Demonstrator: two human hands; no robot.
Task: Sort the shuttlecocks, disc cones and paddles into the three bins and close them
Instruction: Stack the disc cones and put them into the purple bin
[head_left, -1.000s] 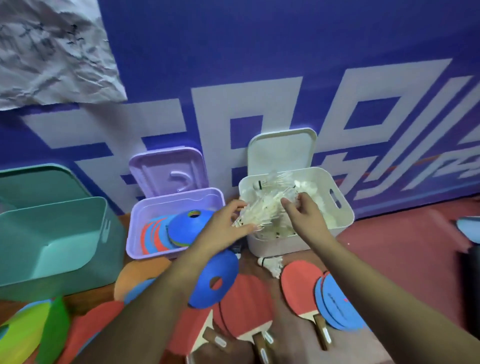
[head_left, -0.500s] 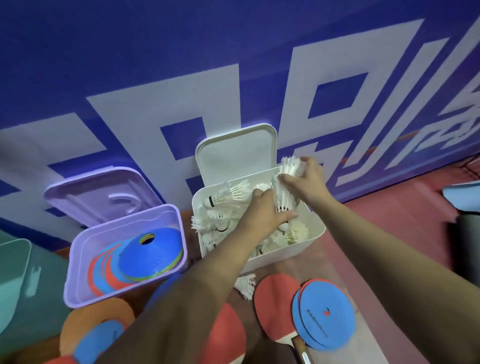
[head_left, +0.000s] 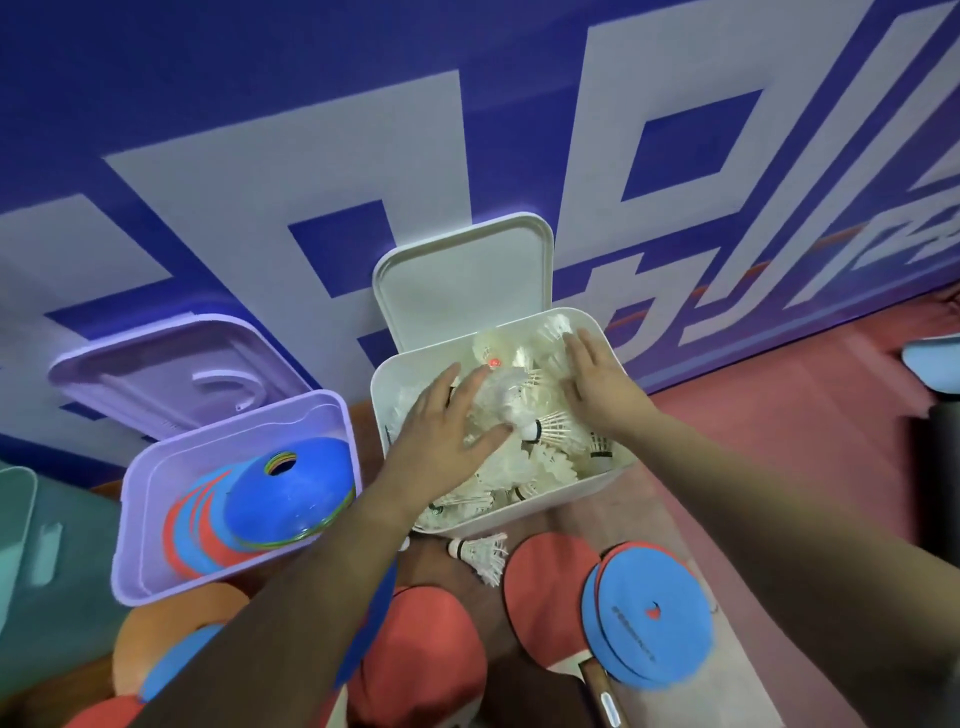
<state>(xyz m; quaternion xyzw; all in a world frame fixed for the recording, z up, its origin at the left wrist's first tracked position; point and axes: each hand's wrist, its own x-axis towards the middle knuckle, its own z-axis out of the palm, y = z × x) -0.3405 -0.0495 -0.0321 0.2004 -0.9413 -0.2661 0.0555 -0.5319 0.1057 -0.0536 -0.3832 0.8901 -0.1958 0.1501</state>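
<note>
Two flat hands on shuttlecocks (head_left: 553, 434) heaped in white bin (head_left: 550, 506), frame centre | left hand (head_left: 447, 431) fingers splayed wide, right hand (head_left: 597, 384) fingers straight, both pressing down | loose shuttlecock (head_left: 480, 553) just below bin | green bin (head_left: 31, 545) cut off far left; paddles (head_left: 548, 597) partly behind left forearm

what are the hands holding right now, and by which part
Nothing: left hand and right hand lie flat, fingers straight, on the shuttlecocks in the white bin.

Sports hall: blue banner wall (head_left: 311, 130), red court floor (head_left: 779, 441), shuttlecocks (head_left: 524, 467), paddles (head_left: 649, 618), disc cones (head_left: 280, 493).
</note>
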